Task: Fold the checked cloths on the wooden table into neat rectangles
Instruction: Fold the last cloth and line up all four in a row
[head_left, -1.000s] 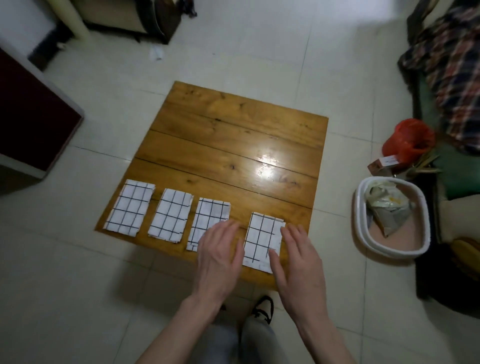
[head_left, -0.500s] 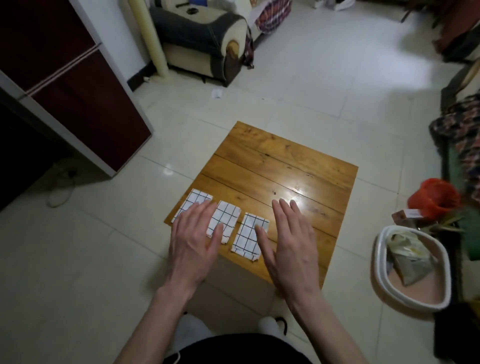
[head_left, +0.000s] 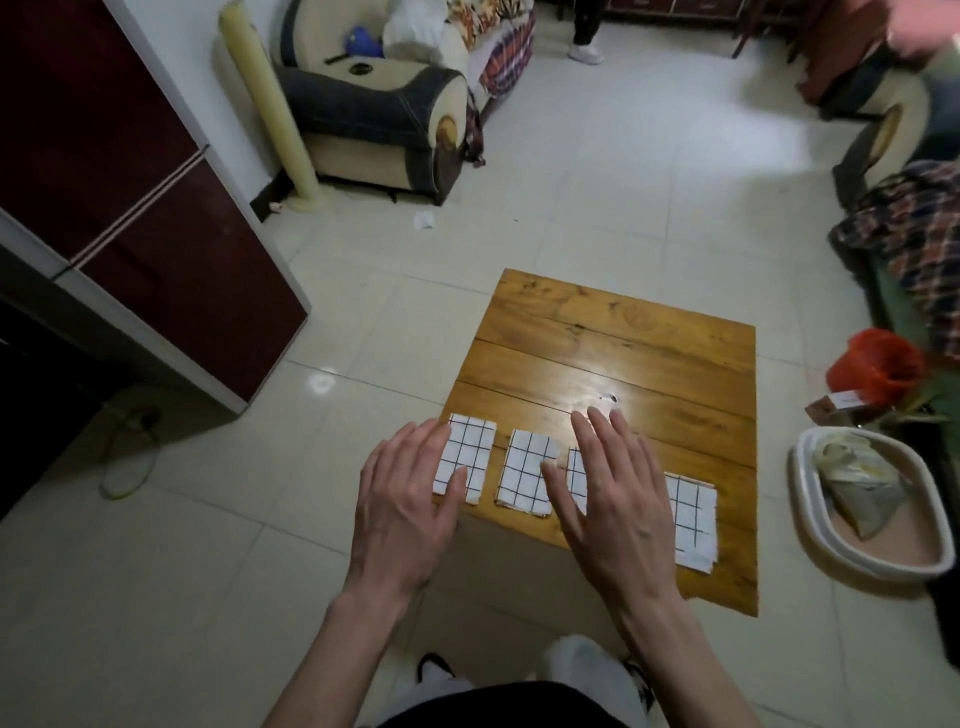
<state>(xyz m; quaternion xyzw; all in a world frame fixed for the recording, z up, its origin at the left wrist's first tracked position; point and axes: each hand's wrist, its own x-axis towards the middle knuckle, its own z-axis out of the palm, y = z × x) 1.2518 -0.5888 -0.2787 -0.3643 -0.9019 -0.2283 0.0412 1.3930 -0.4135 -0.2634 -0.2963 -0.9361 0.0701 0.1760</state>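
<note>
Since half a second ago the view has lifted and more of the room shows, and both hands have moved a little to the right along the row of cloths; the left hand (head_left: 408, 506) is wide with straight fingers, holding nothing, in front of the near left corner of the wooden counter (head_left: 649, 358) and over the edge of the first checked cloth (head_left: 470, 452); the right hand (head_left: 615, 506) is wide too, empty, and hides most of the third cloth (head_left: 576, 470); the second cloth (head_left: 524, 470) lies between the hands; the fourth cloth (head_left: 693, 519) lies at the right; all four are folded rectangles in one row along the near edge; a white basket (head_left: 810, 525) stands on the floor at the right.
</note>
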